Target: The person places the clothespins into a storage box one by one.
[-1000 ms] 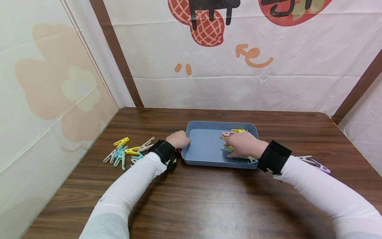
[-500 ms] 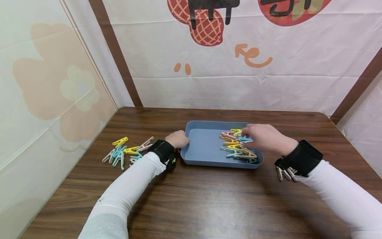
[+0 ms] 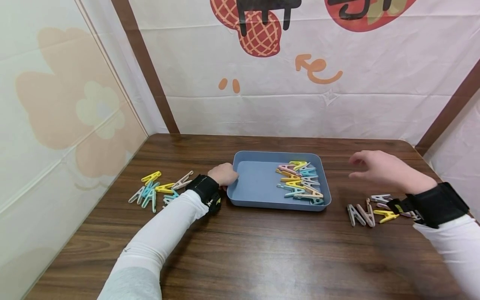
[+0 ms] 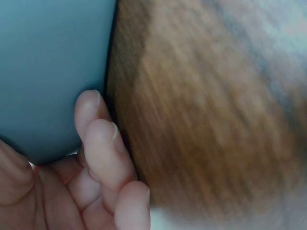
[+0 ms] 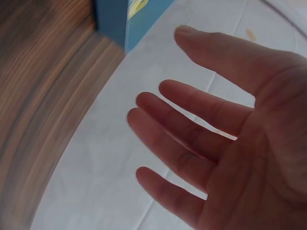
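In the head view my left hand (image 3: 224, 174) grips the left edge of a blue-grey plastic tray (image 3: 253, 183). The left wrist view has its fingers (image 4: 108, 153) curled against the tray's wall (image 4: 48, 72). Clothespins in yellow, pink, blue and beige lie along the tray's right side, among them a yellow clothespin (image 3: 291, 178). Off to the tray's right, my right hand (image 3: 386, 170) hovers over the table, holding nothing. Its fingers are spread and loosely bent in the right wrist view. Below it lie several more clothespins, including a yellow clothespin (image 3: 386, 215), some partly covered by the wrist strap.
Left of the tray, beside my left wrist, a loose heap of clothespins includes a yellow clothespin (image 3: 165, 188). The brown wood-grain table (image 3: 270, 254) ends at a printed white cloth (image 3: 195, 116) behind and another at the left.
My right hand has withdrawn from the clothespins in the tray and moved right, over the table, uncovering the tray's right side. The left hand has stayed at the tray's left edge.
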The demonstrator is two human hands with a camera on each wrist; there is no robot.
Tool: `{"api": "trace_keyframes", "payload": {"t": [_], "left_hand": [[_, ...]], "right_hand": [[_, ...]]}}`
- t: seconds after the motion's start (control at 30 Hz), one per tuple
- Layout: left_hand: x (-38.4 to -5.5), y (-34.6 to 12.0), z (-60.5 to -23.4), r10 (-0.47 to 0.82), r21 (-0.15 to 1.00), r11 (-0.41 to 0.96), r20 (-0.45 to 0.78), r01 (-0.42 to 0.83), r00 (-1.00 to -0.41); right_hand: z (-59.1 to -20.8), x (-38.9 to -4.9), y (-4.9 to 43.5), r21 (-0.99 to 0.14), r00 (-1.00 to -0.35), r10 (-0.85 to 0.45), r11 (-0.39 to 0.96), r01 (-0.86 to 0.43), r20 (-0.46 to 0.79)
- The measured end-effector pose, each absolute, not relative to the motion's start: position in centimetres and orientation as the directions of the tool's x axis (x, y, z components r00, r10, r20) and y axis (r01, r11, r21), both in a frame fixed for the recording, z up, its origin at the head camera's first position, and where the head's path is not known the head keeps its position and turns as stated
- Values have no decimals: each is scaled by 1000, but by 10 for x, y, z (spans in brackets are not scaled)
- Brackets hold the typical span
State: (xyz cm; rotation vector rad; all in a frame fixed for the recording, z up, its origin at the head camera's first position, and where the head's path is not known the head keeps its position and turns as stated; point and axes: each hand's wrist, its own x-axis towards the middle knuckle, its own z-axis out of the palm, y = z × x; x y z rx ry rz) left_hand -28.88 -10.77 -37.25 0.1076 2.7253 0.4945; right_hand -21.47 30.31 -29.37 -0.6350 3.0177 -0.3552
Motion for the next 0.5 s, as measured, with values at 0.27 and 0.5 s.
{"api": "trace_keyframes", "payload": {"t": [0.27, 0.5], "left_hand": [[-291, -107, -373, 132, 350, 937, -350, 1, -927], [-290, -107, -372, 128, 347, 938, -347, -1, -929]], "right_hand": [[-312, -211, 345, -287, -928, -359, 904, -318, -103], [-336, -206, 370, -301, -927, -340, 911, -283, -158]]}}
